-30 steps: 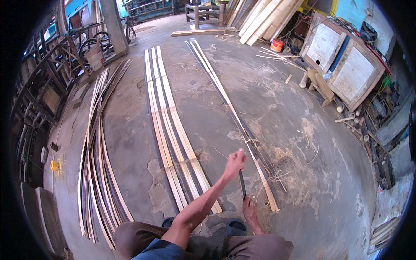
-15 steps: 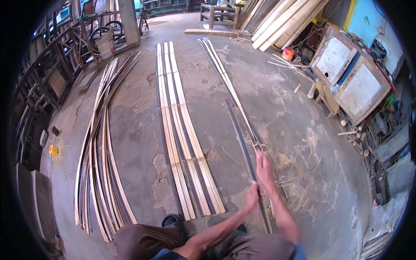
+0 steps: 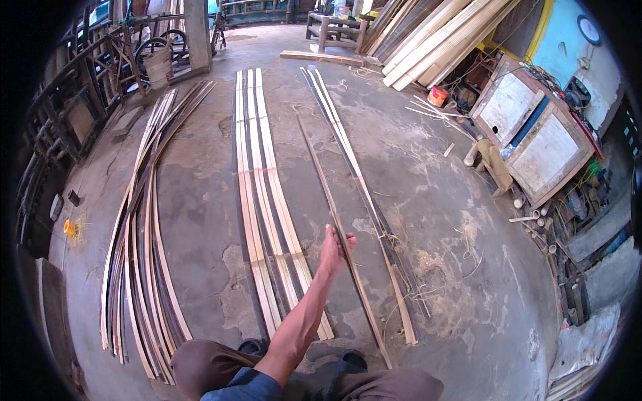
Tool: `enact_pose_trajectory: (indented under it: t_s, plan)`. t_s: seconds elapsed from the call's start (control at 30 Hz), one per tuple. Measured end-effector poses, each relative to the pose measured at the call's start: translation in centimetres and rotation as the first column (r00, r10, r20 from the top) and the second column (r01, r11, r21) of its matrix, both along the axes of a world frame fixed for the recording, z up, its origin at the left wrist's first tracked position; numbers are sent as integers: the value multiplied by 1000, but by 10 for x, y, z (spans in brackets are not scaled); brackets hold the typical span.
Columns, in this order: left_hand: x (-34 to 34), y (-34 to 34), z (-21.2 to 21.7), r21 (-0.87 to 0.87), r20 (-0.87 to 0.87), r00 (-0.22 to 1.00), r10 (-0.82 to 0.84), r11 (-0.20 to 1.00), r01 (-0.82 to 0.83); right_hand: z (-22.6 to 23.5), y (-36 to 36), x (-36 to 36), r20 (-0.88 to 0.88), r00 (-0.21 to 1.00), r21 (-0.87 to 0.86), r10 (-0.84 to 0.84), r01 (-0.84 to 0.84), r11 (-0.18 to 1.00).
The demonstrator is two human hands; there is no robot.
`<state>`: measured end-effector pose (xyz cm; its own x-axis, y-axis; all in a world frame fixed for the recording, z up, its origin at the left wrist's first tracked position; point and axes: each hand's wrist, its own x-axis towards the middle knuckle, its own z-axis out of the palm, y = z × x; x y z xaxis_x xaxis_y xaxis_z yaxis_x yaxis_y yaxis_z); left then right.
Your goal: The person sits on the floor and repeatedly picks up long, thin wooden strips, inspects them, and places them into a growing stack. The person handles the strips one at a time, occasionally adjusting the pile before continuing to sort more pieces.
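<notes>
My left hand is closed around a long, thin bamboo strip, gripping it near its middle. The strip runs slantwise from the far floor back toward my right knee. Just right of it lies a narrow bundle of bamboo strips, pale and dark, with a loose tie of fibre around its nearer part. Left of my hand, pale and dark strips lie side by side in a flat row. My right hand is out of view.
Farther left, a crossed pile of loose strips spreads over the concrete floor. Fibre shavings litter the right. A wooden cabinet, a red-orange tub and leaning bamboo slats stand beyond. A yellow cup sits at left.
Both hands were on a dark strip beside the right bundle. My left hand has moved left and away from me with the strip, which now shows a browner face. My right hand has left the view.
</notes>
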<state>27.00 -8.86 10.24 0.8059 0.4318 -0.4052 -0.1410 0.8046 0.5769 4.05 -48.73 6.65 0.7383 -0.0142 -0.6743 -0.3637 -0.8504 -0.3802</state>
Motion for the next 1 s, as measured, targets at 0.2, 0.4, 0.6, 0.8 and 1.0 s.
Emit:
enact_pose_trajectory:
  t_s: [0.2, 0.4, 0.6, 0.8, 1.0]
  plan:
    - [-66, -107, -52, -36, 44, 915, -400, 915, 402, 89, 109, 128, 639, 746, 93, 186, -316, 944]
    - [-113, -220, 9, -61, 261, 901, -346, 926, 373, 133, 227, 270, 741, 649, 213, 173, -471, 856]
    - [-78, -137, 36, 284, -32, 999, 5, 959, 5, 127, 188, 222, 754, 621, 234, 213, -558, 796]
    - [-40, -82, 25, 316, -31, 999, 23, 949, -12, 76, 34, 66, 551, 810, 97, 200, -301, 949]
    - [-21, -71, 15, 320, -49, 996, 70, 946, -51, 44, 39, 31, 255, 964, 82, 81, -105, 991]
